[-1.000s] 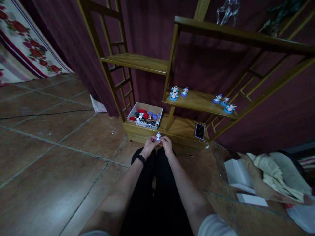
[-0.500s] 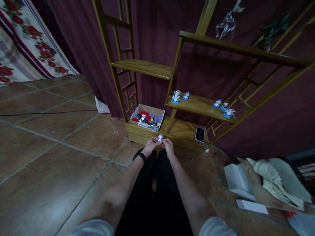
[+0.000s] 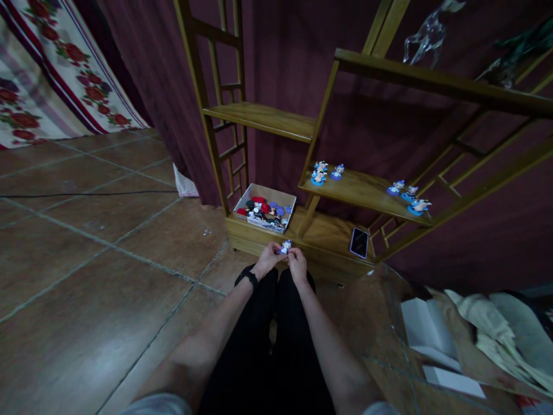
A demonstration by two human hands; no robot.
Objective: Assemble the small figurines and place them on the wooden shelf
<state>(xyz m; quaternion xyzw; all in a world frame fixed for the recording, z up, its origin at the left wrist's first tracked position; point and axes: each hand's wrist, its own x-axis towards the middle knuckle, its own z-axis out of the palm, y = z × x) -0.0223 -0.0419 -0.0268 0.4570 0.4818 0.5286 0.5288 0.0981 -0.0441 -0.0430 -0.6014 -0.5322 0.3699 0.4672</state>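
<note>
Between my two hands, just in front of the low wooden cabinet, is a small white-and-purple figurine (image 3: 286, 246). My left hand (image 3: 268, 259) grips it from the left, fingers closed at its base. From the other side my right hand (image 3: 296, 263) pinches it with thumb and fingertips. Beyond my hands, a cardboard box (image 3: 292, 214) on the cabinet holds several red, black and purple small pieces. On the shelf (image 3: 367, 193) to the right stand several figurines: a blue-based pair (image 3: 318, 177), a purple one (image 3: 337, 172), and a group (image 3: 417, 206) at the right end.
A phone (image 3: 359, 242) lies on the cabinet top at the right. Higher up stands a clear glass horse (image 3: 432, 34). White boxes (image 3: 427, 328) and pale cloth (image 3: 488, 323) lie on the floor at the right. A black cable (image 3: 86, 194) crosses the tiles at the left.
The figurine has turned a little in my fingers, both hands still on it. My view has shifted slightly, so the shelf sits further right.
</note>
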